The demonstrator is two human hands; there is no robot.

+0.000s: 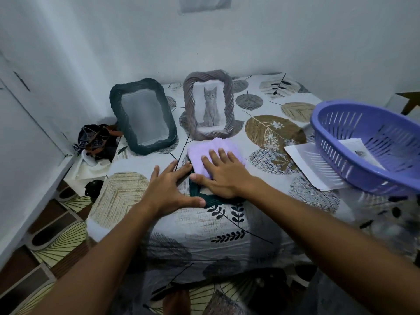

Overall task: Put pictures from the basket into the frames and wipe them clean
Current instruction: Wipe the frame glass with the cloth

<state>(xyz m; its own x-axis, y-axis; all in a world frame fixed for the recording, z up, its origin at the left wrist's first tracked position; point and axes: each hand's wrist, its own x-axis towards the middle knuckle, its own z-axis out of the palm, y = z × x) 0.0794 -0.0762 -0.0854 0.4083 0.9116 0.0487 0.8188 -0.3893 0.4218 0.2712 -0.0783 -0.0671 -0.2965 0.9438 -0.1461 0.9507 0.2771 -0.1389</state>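
So we've got our right hand [223, 176] flat, fingers spread, pressing the soft purple cloth [211, 153] on the dark frame [204, 196] lying near the bed's front edge, left hand [169, 189] splayed bracing its left rim, probably light and fragile-ish glass, with open bedspread [127, 192] left.

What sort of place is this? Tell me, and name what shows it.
Probably a bedroom at home: a mattress under a leaf-print sheet fills a corner of plain white walls, patterned floor tiles lie beside it, and a bundle of dark clothes sits in the corner.
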